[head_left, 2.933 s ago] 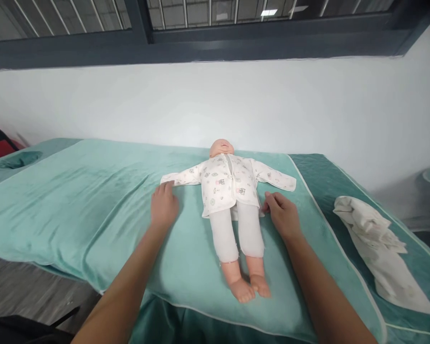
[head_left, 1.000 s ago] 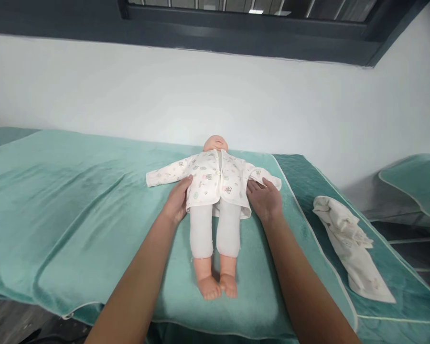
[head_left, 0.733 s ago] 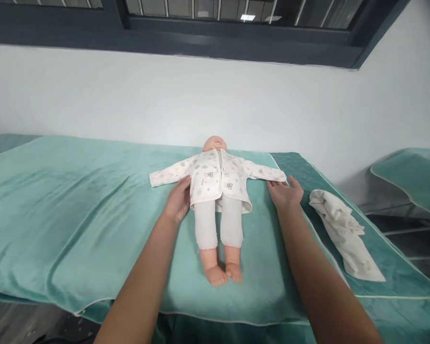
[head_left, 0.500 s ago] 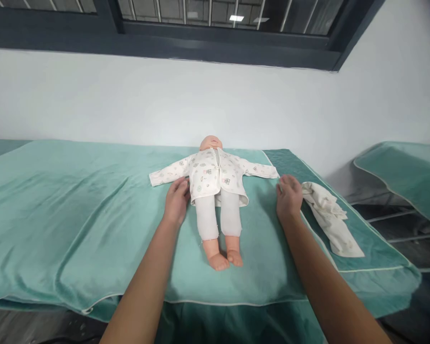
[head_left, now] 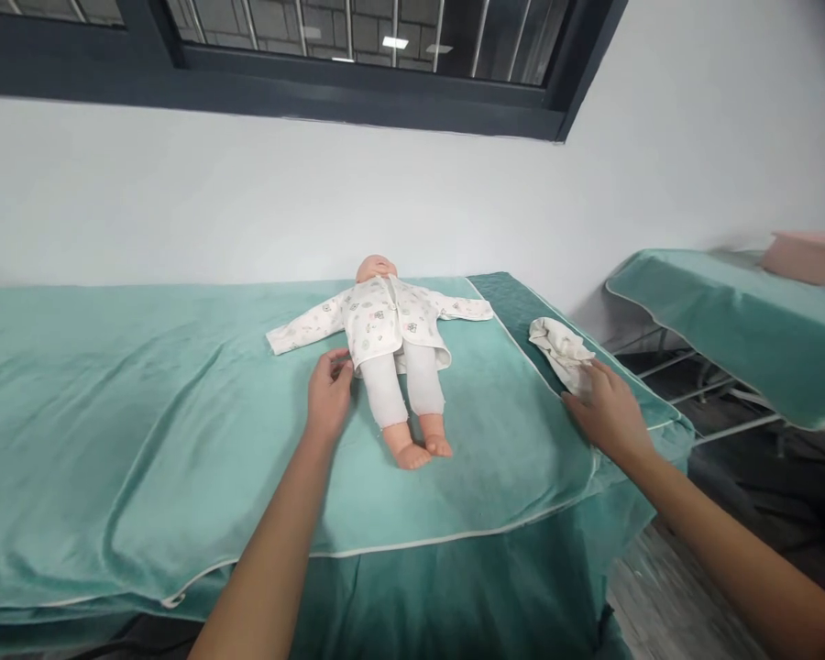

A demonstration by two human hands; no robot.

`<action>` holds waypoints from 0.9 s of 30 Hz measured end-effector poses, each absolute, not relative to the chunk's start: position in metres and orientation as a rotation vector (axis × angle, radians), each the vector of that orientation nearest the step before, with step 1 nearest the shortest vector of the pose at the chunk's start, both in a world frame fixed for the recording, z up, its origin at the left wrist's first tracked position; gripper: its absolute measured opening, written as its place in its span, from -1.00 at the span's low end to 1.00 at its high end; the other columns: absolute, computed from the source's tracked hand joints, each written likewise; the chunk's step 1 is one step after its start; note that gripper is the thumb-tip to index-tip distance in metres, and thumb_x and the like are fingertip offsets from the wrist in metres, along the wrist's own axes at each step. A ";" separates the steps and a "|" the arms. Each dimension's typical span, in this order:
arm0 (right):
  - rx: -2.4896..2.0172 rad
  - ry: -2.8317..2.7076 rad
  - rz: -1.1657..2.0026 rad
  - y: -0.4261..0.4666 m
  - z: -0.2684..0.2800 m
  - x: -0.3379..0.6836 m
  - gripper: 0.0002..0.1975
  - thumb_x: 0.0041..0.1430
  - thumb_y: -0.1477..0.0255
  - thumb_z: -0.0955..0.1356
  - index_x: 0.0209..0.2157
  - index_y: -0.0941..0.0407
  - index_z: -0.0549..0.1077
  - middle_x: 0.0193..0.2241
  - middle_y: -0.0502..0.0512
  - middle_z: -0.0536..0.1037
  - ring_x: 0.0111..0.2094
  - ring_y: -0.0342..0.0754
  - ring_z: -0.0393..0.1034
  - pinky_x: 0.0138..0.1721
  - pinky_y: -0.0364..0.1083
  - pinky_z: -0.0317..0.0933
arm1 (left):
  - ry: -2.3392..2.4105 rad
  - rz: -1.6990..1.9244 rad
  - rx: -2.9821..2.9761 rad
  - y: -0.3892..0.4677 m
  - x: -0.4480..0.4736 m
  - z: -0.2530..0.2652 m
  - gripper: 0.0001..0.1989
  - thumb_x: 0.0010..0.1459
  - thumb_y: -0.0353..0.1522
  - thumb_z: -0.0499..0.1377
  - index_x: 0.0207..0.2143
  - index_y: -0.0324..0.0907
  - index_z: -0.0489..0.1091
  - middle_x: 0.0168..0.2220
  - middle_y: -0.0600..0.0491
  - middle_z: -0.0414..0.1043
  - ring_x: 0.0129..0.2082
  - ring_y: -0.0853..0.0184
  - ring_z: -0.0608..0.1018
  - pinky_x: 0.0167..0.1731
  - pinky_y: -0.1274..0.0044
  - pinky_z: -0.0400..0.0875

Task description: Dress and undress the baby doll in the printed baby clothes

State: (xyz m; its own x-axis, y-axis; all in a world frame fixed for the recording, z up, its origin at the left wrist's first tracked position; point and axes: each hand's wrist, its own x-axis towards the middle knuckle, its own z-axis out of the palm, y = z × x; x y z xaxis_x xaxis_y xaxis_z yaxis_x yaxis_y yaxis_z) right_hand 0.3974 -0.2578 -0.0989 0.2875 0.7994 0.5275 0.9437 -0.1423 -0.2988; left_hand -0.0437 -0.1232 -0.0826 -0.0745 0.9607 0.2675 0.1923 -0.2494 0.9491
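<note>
A baby doll [head_left: 377,268] lies on its back, in a white patterned jacket [head_left: 378,321] with its sleeves spread and white trousers [head_left: 402,380]; its feet are bare. My left hand [head_left: 331,390] rests on the bed beside the jacket's lower left hem, fingers loosely curved and apart, holding nothing that I can see. Over to the right, my right hand [head_left: 609,408] is on a bunched white garment [head_left: 560,348], with thumb and fingers on either side of the cloth. The hand hides the garment's lower part.
A green cover [head_left: 144,394] with pale piping lies over the bed, wrinkled at the left. The white wall [head_left: 247,202] and a dark window frame [head_left: 385,101] are behind. Rightward, past a gap, stands another green-covered bed [head_left: 715,321] bearing a pink object [head_left: 815,257].
My right hand has moved from beside the doll's sleeve to the white garment. My left hand stays near the jacket's hem. The view has turned right, showing more of the second bed.
</note>
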 end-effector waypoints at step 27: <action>-1.738 -1.684 0.384 -0.197 0.047 0.264 -0.69 0.11 0.22 0.37 -0.15 0.08 0.49 -0.28 0.09 0.56 -0.29 0.04 0.42 -0.30 -0.06 0.27 | 1.310 1.415 1.750 -0.143 -0.044 -0.077 -0.67 0.10 -0.32 0.19 -0.04 -0.10 0.38 0.00 -0.05 0.38 0.01 0.22 0.45 -0.02 0.37 0.39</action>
State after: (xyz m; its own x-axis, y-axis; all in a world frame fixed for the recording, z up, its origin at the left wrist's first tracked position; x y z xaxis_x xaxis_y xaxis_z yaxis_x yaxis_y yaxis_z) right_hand 0.2640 -0.1967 0.0471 0.1206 0.9629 0.2413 0.7631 0.0655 -0.6430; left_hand -0.0441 -0.1428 -0.0767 -0.0193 0.9069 0.4210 0.3504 -0.3882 0.8523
